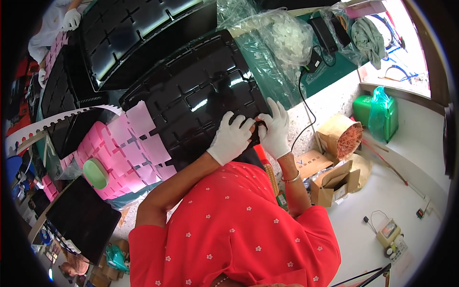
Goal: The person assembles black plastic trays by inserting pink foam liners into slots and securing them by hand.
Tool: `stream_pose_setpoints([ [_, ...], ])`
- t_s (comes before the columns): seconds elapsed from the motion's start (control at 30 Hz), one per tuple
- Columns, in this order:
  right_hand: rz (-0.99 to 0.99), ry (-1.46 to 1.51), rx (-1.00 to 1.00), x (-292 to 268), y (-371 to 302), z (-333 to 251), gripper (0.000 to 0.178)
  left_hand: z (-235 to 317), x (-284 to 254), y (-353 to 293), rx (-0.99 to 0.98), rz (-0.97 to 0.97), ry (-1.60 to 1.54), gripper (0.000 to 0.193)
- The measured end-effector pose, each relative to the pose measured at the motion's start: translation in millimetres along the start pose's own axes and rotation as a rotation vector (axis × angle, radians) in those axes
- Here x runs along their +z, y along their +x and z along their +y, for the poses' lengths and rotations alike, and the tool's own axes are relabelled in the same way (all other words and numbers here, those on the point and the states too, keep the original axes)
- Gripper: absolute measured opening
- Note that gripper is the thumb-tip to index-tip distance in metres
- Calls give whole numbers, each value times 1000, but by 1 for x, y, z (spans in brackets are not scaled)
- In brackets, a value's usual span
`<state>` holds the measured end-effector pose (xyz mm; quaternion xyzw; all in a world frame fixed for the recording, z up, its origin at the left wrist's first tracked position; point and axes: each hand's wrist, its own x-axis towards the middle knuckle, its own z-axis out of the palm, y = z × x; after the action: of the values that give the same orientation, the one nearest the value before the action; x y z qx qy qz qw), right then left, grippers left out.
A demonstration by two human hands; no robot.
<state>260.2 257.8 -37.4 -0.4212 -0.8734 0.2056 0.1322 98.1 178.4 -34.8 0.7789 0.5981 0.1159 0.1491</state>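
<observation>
A glossy black moulded plastic panel [191, 86] with raised ribs lies in front of me on the bench. Both my hands wear white gloves with bare fingertips and meet at its near right edge. My left hand [228, 139] has its fingers bent over this edge, the fingertips close to those of the other hand. With thumb and forefinger pinched together, my right hand [275, 133] is at the same corner. A small dark bit shows at its fingertips, too small to name. Part of the panel's near edge is hidden under my hands.
Pink interlocking sheets [119, 153] lie to the left under a green oval dish [96, 173]. A larger black panel [143, 28] stands beyond. Clear plastic bags [287, 40] and a black power adapter [322, 34] lie at the back right. Another person's gloved hand [71, 20] shows far left.
</observation>
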Motion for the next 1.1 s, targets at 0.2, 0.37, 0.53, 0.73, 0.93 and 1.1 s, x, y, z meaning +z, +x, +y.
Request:
stream_pose_setpoints([
  [0.2,38,2,47,-1,-4,-4,27,1,-2,6,-80,161,-93,17],
  [0.37,68,30,54,2,-8,-3,26,-5,3,26,-90,57,-14,21],
  [0.53,116,104,93,9,-14,1,25,-6,2,33,-105,-39,4,11],
  [0.73,104,96,110,10,-10,-3,25,-10,2,32,-79,19,-50,11],
  [0.93,110,46,84,11,-3,-10,21,-17,4,13,-54,107,-204,22],
  [1.1,128,31,62,13,0,-11,18,-9,-3,1,36,62,-17,32],
])
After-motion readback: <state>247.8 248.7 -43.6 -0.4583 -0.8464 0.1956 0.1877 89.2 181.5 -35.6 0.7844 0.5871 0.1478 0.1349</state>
